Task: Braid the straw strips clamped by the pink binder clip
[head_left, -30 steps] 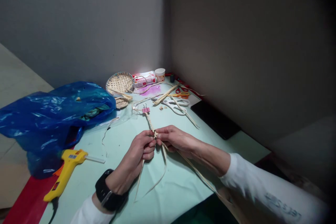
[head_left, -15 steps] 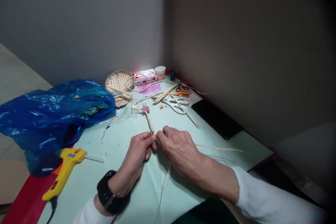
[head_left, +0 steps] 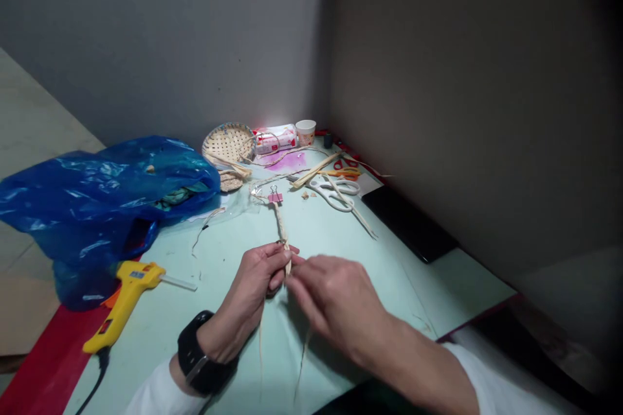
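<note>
A pale braid of plant fibre [head_left: 281, 224] runs from a pink binder clip [head_left: 275, 198] toward me over the light green table. My left hand [head_left: 260, 275], with a black watch on its wrist, pinches the near end of the braid between thumb and fingers. Close beside it on the right, my right hand [head_left: 335, 301] has its fingers closed at the strands just below that pinch; its exact hold is partly hidden. Loose fibre strands [head_left: 302, 360] hang down below both hands.
Left lie a yellow glue gun [head_left: 124, 301] and a blue plastic bag [head_left: 107, 201]. Behind are a woven basket [head_left: 228, 142], a paper cup [head_left: 305, 132] and white-handled scissors [head_left: 335, 193]. A black phone-like slab [head_left: 409, 222] lies right, near the wall.
My right hand has moved slightly down and toward me, and its wrist has turned. The strand that stuck out to its right no longer shows there. My left hand keeps its pinch.
</note>
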`<state>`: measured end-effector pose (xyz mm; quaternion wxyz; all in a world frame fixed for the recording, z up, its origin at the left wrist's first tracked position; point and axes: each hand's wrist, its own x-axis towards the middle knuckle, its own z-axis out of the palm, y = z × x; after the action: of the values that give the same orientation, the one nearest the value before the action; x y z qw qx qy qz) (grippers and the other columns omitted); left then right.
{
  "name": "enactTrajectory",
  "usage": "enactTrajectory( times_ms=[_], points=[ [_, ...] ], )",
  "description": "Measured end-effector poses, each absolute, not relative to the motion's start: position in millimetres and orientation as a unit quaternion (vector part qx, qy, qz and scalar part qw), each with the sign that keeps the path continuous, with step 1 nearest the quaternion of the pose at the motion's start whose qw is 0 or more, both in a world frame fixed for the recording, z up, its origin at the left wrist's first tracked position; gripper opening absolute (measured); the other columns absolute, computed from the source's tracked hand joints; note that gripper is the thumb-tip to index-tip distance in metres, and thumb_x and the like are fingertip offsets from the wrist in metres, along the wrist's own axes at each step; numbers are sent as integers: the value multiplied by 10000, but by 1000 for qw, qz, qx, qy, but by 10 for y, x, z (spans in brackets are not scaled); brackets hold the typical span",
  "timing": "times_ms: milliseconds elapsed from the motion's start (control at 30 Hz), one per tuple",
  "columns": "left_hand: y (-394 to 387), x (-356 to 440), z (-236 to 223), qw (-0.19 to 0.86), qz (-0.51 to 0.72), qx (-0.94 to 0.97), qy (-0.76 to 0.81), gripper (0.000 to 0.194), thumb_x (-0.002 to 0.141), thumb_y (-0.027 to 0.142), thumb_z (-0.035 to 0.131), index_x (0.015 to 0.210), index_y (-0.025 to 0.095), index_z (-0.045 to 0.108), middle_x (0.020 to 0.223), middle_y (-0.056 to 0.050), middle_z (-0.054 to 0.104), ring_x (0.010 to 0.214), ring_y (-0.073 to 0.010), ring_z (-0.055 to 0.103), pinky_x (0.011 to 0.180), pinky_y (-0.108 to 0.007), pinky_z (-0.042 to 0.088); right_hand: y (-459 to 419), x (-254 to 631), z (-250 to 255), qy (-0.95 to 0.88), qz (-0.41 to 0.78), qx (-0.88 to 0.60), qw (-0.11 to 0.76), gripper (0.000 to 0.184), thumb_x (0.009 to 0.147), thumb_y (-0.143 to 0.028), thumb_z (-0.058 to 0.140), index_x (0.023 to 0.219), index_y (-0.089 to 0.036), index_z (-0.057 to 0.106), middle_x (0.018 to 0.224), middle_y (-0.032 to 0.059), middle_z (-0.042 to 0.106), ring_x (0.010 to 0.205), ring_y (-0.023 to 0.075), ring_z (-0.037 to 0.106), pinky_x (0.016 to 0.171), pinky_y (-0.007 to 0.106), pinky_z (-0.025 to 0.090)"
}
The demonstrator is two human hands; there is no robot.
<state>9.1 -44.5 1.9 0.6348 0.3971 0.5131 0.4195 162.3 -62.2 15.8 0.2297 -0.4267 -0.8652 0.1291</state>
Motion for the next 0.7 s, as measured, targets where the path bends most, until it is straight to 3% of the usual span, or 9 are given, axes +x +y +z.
enactTrajectory(
  times_ms=[100,267,433,567,700],
  points=[
    [-455,52,26,638,416,419,495,169,811,271,614,798,104,635,502,72,367,420,-30,185,420,-213,97,-347,1728,250,-795,242,-488,266,248,940,-297,443,1030,-153,624,942,77,669,818,167,599,709,271,405],
    [-485,38,47,620,428,429,498,188,823,297,604,891,125,569,504,86,366,430,-34,181,430,-207,113,-32,1634,143,-741,508,-396,190,232,924,-284,423,922,-130,596,710,22,637,598,117,571,605,231,393],
    [-511,60,66,616,440,427,494,241,784,258,622,954,168,478,572,87,422,425,-29,223,427,-210,109,-6,1530,117,-761,468,-413,178,218,902,-274,431,794,-142,567,645,1,568,562,103,494,587,231,348],
    [-519,65,101,614,441,426,498,310,755,242,623,987,192,424,675,49,543,413,-19,235,428,-207,115,36,1556,131,-797,436,-381,170,334,907,-320,437,640,-147,536,604,-9,512,581,106,438,586,238,313],
    [-520,49,127,617,426,432,502,320,772,242,598,1028,203,409,712,31,581,426,-28,233,434,-208,115,128,1622,77,-801,488,-301,172,367,924,-337,426,666,-136,592,607,-18,503,576,98,416,586,223,323]
  ],
)
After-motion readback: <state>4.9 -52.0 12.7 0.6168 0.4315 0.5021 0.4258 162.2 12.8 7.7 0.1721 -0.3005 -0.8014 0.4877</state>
